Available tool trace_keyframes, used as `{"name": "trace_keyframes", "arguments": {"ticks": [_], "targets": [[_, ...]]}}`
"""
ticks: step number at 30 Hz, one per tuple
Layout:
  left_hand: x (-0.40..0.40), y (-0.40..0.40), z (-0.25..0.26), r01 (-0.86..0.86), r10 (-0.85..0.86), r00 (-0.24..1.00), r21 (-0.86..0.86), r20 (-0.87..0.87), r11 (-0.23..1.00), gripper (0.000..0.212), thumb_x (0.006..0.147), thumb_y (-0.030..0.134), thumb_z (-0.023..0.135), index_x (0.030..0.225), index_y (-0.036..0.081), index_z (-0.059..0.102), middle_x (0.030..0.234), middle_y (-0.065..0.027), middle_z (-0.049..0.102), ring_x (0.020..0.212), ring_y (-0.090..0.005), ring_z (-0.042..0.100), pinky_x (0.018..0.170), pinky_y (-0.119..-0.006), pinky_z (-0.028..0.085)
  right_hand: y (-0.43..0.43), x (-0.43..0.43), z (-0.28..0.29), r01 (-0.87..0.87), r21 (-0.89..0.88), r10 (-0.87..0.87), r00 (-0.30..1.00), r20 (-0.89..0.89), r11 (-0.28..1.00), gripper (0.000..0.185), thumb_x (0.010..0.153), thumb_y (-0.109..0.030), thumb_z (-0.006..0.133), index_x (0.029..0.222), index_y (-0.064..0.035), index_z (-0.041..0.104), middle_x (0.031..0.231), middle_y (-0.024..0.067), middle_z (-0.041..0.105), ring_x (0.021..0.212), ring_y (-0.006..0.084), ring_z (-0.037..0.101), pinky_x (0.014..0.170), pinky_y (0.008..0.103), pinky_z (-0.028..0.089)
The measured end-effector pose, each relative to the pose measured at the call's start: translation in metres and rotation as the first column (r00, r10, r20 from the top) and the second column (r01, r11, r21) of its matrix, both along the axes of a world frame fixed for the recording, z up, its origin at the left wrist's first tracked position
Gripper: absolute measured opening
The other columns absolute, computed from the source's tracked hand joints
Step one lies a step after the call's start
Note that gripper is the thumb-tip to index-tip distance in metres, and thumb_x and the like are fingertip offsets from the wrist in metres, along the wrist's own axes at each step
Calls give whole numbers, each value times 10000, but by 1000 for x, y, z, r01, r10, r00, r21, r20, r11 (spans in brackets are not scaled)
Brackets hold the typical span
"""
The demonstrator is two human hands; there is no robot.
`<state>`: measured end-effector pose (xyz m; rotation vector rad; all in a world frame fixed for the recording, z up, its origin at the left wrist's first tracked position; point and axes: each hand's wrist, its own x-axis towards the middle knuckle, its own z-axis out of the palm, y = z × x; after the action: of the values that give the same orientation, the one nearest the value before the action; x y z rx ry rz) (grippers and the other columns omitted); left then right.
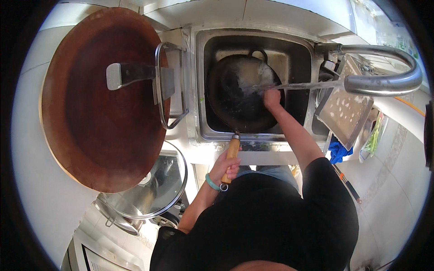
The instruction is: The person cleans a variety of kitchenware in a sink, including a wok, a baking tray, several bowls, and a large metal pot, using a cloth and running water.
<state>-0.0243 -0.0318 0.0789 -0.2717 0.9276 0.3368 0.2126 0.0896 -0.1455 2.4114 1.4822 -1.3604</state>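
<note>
A dark wok (pixel 230 98) sits in the stainless steel sink (pixel 200 128), its wooden handle (pixel 233 149) sticking out over the front edge. My left hand (pixel 227 166) grips that handle; a green bangle is on the wrist. My right hand (pixel 272 99) is over the right side of the wok, fingers curled; whether something is held in it cannot be told. A stream of water (pixel 308 85) runs from the curved metal faucet (pixel 379 84) past the right hand into the wok.
Left of the sink stand a large round brown board (pixel 112 135), a cleaver (pixel 135 74) in a metal rack (pixel 162 115), and a glass lid (pixel 159 186). To the right are a metal tray (pixel 346 108), a blue cloth (pixel 339 151) and a plastic bag of greens (pixel 374 135).
</note>
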Motion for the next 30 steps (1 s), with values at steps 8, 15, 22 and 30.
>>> {"name": "trace_keyframes", "arguments": {"ticks": [8, 15, 22, 30], "targets": [[0, 3, 2, -1, 1, 1000, -13, -1, 1000, 389, 795, 2, 510, 1143, 104, 369, 538, 17, 349, 360, -40, 314, 317, -171, 271, 60, -105, -33, 417, 444, -207, 870, -447, 793, 370, 825, -6, 449, 1190, -42, 400, 1251, 149, 379, 1159, 302, 386, 930, 381, 341], [1, 4, 4, 1, -1, 1000, -22, 10, 1000, 368, 799, 0, 505, 1127, 109, 377, 543, 19, 357, 368, -38, 312, 318, -171, 262, 11, -128, 43, 60, 79, 56, 318, -946, 995, 365, 674, 130, 491, 997, -37, 526, 969, 44, 541, 919, 132, 477, 788, 252, 400], [1, 0, 0, -9, 9, 1000, -35, -2, 999, 415, 797, -2, 517, 1171, 117, 383, 534, 17, 327, 361, -39, 299, 298, -164, 230, -21, -15, 61, -639, -160, 561, 749, -353, 752, 175, 688, -64, 524, 809, -54, 650, 831, 116, 626, 789, 264, 588, 710, 366, 462], [0, 4, 8, 28, -26, 998, 34, -64, 999, 408, 784, -16, 517, 1146, 110, 379, 536, 13, 360, 361, -43, 323, 315, -173, 271, 57, -26, -14, -241, 402, 169, 964, 205, 884, 246, 798, -168, 488, 996, -29, 534, 957, 171, 542, 938, 294, 511, 792, 402, 408]]}}
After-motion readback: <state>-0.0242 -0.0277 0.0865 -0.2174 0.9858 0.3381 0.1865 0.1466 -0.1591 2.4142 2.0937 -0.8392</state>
